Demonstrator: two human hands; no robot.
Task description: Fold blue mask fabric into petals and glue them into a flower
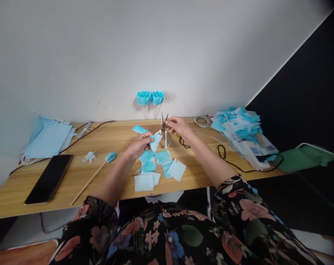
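Between its thumb and fingers, my left hand [141, 144] pinches a small folded blue-and-white piece of fabric [155, 142]. My right hand [178, 126] has its fingers closed at the blades of the scissors [164, 129]. The scissors are upright, blades apart and pointing up, with their white handles down near the table. Several cut blue and white squares [163, 157] lie on the table below both hands. A ruffled blue strip [139, 129] sits just behind my left hand.
Two blue fabric flowers [144, 98] on sticks lean at the wall. On the wooden table [106, 137], a phone [49, 179], a stick with a blue bud [110, 157] and masks [47, 138] are left; tape [202, 121] and a blue scrap pile [240, 123] are right.
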